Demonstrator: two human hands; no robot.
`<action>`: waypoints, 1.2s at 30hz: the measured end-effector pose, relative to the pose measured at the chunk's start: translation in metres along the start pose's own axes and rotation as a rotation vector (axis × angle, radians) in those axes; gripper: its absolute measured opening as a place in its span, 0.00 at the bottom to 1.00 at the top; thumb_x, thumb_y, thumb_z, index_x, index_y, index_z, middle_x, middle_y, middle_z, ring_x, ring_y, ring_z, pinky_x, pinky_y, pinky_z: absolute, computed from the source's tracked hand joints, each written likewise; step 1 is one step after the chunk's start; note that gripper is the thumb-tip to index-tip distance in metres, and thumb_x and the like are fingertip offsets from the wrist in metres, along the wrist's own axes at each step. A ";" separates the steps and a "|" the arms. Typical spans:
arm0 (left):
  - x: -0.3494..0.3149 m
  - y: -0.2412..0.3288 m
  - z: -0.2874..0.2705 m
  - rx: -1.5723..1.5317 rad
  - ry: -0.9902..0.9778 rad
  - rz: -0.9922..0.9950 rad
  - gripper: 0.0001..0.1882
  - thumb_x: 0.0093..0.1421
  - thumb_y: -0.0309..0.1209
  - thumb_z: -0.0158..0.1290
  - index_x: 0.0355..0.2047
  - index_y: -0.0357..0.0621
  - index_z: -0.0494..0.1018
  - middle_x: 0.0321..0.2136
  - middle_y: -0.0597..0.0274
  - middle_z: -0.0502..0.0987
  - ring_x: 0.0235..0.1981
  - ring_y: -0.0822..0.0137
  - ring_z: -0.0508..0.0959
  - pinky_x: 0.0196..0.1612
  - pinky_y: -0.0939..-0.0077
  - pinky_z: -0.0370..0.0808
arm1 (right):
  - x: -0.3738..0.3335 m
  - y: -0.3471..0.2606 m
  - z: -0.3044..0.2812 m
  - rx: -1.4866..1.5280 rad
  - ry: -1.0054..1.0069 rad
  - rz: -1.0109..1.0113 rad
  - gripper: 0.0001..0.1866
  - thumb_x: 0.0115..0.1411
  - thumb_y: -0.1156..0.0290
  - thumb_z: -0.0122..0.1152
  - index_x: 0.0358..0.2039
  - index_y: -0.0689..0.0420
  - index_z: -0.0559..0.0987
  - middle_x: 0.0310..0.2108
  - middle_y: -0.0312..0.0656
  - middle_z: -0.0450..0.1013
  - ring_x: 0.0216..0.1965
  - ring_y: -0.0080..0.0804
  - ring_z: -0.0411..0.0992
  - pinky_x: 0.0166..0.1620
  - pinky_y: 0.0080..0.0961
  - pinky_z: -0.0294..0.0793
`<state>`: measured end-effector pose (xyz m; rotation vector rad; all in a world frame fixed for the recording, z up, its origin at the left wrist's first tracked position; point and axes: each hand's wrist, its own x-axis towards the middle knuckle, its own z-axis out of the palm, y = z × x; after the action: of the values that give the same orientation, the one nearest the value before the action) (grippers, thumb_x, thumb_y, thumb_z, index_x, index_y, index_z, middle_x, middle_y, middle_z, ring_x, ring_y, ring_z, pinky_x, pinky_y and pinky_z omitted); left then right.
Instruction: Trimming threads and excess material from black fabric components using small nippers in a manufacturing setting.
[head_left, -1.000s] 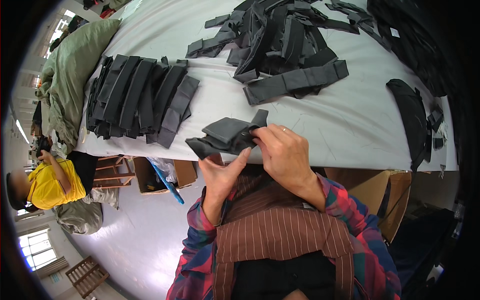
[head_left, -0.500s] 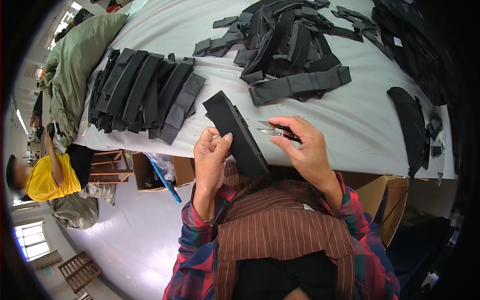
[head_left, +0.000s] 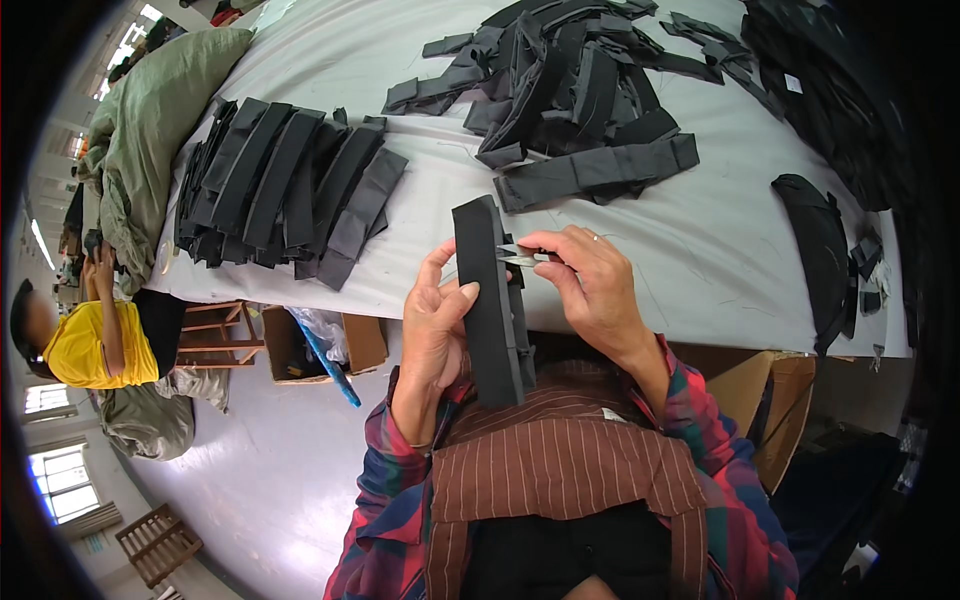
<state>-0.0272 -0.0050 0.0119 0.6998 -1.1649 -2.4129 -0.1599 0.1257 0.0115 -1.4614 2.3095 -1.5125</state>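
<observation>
My left hand (head_left: 437, 318) is closed on a long black fabric strip (head_left: 487, 325), thumb on its face and fingers behind. The strip hangs nearly upright over the table's near edge, with small folded pieces along its right side. My right hand (head_left: 592, 292) is closed on a pair of small thread snips (head_left: 518, 256), whose blades point left and lie at the strip's right edge. Most of the snips' handle is hidden by my fingers. Whether the blades touch the fabric I cannot tell.
Neatly layered black strips (head_left: 283, 190) lie on the left of the white-covered table (head_left: 420, 215). A loose heap of strips (head_left: 580, 90) is at the back. More black fabric (head_left: 830, 110) lies right. Open cardboard boxes (head_left: 372, 340) stand below. A person in yellow (head_left: 95, 345) is far left.
My left hand has turned the strip more upright and moved it slightly right. My right hand has brought the snips left against the strip's edge, and their blades look closer together.
</observation>
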 end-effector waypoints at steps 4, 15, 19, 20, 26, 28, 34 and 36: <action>0.003 0.000 -0.009 -0.119 -0.113 -0.091 0.28 0.58 0.24 0.51 0.58 0.38 0.56 0.38 0.43 0.76 0.28 0.63 0.80 0.31 0.74 0.80 | -0.001 -0.001 -0.004 -0.002 -0.012 -0.005 0.11 0.53 0.78 0.58 0.38 0.57 0.78 0.26 0.40 0.72 0.26 0.37 0.68 0.32 0.28 0.65; 0.003 -0.003 -0.004 -0.038 -0.141 -0.072 0.31 0.58 0.17 0.45 0.62 0.39 0.51 0.39 0.40 0.76 0.29 0.57 0.81 0.35 0.68 0.80 | 0.001 -0.001 -0.008 0.049 0.031 0.038 0.11 0.53 0.77 0.59 0.39 0.56 0.78 0.27 0.39 0.72 0.27 0.35 0.68 0.32 0.27 0.65; 0.000 -0.007 -0.001 0.009 -0.172 -0.090 0.31 0.59 0.16 0.43 0.62 0.38 0.50 0.39 0.40 0.76 0.31 0.54 0.81 0.36 0.65 0.81 | 0.005 0.000 -0.005 -0.153 0.017 -0.071 0.12 0.52 0.75 0.60 0.39 0.54 0.78 0.25 0.37 0.70 0.26 0.36 0.67 0.31 0.29 0.63; 0.000 -0.007 0.000 0.040 -0.173 -0.099 0.31 0.59 0.16 0.43 0.63 0.37 0.50 0.39 0.40 0.76 0.32 0.53 0.81 0.36 0.66 0.81 | 0.007 0.001 -0.003 -0.153 0.017 -0.072 0.12 0.52 0.75 0.60 0.39 0.54 0.78 0.25 0.37 0.70 0.26 0.36 0.67 0.31 0.29 0.63; -0.004 -0.003 0.003 0.117 -0.203 -0.144 0.32 0.57 0.16 0.43 0.63 0.36 0.50 0.38 0.42 0.76 0.30 0.54 0.82 0.33 0.69 0.81 | 0.012 0.009 0.005 -0.254 0.060 -0.188 0.11 0.51 0.73 0.61 0.37 0.52 0.78 0.23 0.36 0.68 0.26 0.37 0.67 0.30 0.31 0.61; -0.004 -0.001 0.002 0.135 -0.225 -0.168 0.32 0.57 0.16 0.43 0.63 0.36 0.51 0.38 0.42 0.76 0.30 0.54 0.82 0.32 0.69 0.81 | 0.013 0.013 0.007 -0.253 0.062 -0.183 0.10 0.51 0.73 0.61 0.37 0.52 0.79 0.24 0.36 0.68 0.27 0.36 0.67 0.30 0.31 0.61; -0.003 0.001 0.000 0.096 -0.238 -0.243 0.34 0.54 0.15 0.42 0.63 0.36 0.51 0.37 0.43 0.77 0.27 0.56 0.82 0.31 0.70 0.80 | 0.012 0.016 0.004 -0.271 0.045 -0.175 0.09 0.51 0.73 0.61 0.35 0.52 0.79 0.23 0.35 0.68 0.27 0.36 0.67 0.31 0.31 0.61; -0.004 0.002 0.000 0.113 -0.237 -0.256 0.34 0.54 0.15 0.41 0.64 0.37 0.52 0.37 0.43 0.77 0.26 0.57 0.81 0.30 0.71 0.80 | 0.012 0.016 0.001 -0.256 0.055 -0.175 0.09 0.51 0.73 0.61 0.35 0.52 0.79 0.22 0.35 0.68 0.26 0.36 0.67 0.31 0.31 0.61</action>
<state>-0.0240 -0.0040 0.0150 0.6441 -1.3881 -2.7194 -0.1773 0.1179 0.0046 -1.7444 2.5476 -1.3480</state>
